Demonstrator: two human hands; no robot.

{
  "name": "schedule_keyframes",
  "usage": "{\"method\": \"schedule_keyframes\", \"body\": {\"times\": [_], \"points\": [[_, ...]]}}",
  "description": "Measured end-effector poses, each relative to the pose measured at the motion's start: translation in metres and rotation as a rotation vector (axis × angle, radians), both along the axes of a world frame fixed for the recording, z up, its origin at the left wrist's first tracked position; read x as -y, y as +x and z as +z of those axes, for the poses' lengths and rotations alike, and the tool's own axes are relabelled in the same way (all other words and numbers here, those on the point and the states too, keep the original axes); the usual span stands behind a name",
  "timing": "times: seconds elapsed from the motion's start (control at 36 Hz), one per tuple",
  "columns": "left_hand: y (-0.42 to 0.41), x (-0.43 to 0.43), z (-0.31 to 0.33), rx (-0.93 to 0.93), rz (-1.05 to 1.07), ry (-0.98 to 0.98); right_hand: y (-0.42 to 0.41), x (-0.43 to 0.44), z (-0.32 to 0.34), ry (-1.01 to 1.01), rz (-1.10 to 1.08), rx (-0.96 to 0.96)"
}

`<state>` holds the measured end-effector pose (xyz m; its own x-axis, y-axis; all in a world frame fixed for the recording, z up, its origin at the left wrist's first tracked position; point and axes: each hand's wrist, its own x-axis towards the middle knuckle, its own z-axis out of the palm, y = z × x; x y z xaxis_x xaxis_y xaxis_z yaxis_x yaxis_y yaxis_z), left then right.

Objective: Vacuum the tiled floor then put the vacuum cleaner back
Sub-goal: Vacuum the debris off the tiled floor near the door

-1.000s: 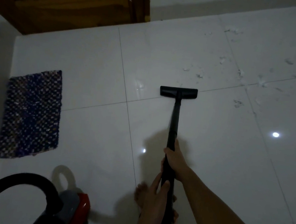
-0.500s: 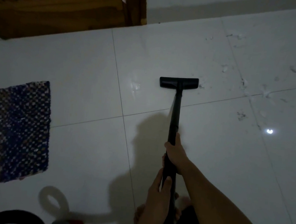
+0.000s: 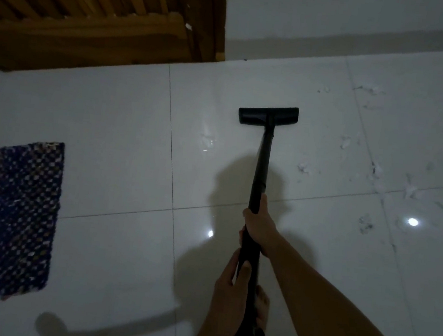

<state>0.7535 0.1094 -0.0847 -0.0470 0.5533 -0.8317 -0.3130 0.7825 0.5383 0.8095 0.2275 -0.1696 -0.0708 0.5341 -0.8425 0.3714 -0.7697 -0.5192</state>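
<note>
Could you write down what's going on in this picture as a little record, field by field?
Activity: vacuuming the tiled floor
Tool: black vacuum wand, floor nozzle flat on the tile
Right hand: grips the wand, further from the body
Left hand: grips the wand, closer to the body
Debris: white scraps right of the nozzle, not yet picked up
Nearby: woven mat at left, wooden door beyond

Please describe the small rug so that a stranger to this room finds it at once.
From the slatted wooden door at the top left, go down the white tiled floor along the left edge. The rug lies flat there. It is the only dark, blue-speckled woven patch on the pale tiles.
</note>
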Motion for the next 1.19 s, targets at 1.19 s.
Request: {"method": "schedule_keyframes", "body": {"times": [1.19], "points": [[0.082,-0.192,-0.002,-0.003,-0.183,0.131,0.093,-0.185,0.025,0.127,-0.083,0.078]]}}
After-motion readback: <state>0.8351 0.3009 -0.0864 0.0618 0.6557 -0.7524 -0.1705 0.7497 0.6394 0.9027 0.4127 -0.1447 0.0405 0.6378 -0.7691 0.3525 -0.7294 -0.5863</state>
